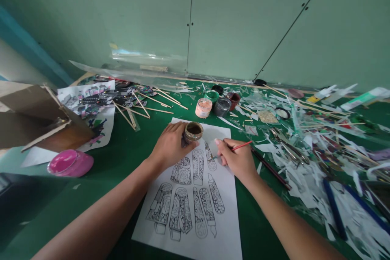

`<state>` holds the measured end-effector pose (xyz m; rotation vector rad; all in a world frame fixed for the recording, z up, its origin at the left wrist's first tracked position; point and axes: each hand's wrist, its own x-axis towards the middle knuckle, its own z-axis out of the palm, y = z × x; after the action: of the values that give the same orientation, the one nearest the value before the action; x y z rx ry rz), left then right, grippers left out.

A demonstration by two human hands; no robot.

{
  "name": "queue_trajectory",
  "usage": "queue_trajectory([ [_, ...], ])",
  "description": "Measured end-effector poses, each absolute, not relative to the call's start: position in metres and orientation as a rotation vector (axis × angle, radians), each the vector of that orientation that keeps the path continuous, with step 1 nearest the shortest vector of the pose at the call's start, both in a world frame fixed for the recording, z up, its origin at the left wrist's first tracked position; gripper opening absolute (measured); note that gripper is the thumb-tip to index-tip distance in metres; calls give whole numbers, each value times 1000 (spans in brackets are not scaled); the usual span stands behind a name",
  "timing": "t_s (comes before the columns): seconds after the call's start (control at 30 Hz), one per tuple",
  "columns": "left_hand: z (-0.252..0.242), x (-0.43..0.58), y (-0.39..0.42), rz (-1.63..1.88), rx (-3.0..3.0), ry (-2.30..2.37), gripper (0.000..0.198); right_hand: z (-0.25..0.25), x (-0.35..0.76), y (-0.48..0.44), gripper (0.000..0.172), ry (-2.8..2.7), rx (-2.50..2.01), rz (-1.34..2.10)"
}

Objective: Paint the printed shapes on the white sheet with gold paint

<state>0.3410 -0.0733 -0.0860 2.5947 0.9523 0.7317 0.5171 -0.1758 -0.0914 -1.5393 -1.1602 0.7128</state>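
A white sheet (225, 219) printed with black-outlined, patterned knife-part shapes lies on the green tabletop. My left hand (172, 142) is closed around a small open paint jar (193, 133) at the top of the sheet; the jar's inside looks brown. In my right hand (236, 156) is a thin red-handled paintbrush (243, 145), pinched between the fingers. Its tip meets or hovers just over a narrow printed shape (210, 155) at the upper right of the sheet. Whether the bristles touch the paper is hard to tell.
Several paint jars, among them a peach one (203, 108), stand behind the sheet. A pink jar (70, 163) and a cardboard box (57, 126) are at left. Paper scraps (304, 178), pliers (289, 146) and a dark pencil (271, 168) lie at right. Wooden sticks (170, 97) lie farther back.
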Motion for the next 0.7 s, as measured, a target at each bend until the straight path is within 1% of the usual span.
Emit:
queue_trajectory([
  [0.17, -84, 341, -74, 735, 2579, 942, 37, -91, 520, -175, 49, -1069, -1426, 764],
  [0.33, -82, 341, -75, 718, 2573, 957, 39, -91, 525, -176, 55, -1055, -1422, 715],
  [0.5, -84, 341, -74, 706, 2578, 959, 39, -94, 525, -177, 50, -1051, -1440, 660],
  [0.7, -84, 341, -74, 726, 2569, 953, 37, -93, 521, -176, 48, -1150, -1590, 560],
])
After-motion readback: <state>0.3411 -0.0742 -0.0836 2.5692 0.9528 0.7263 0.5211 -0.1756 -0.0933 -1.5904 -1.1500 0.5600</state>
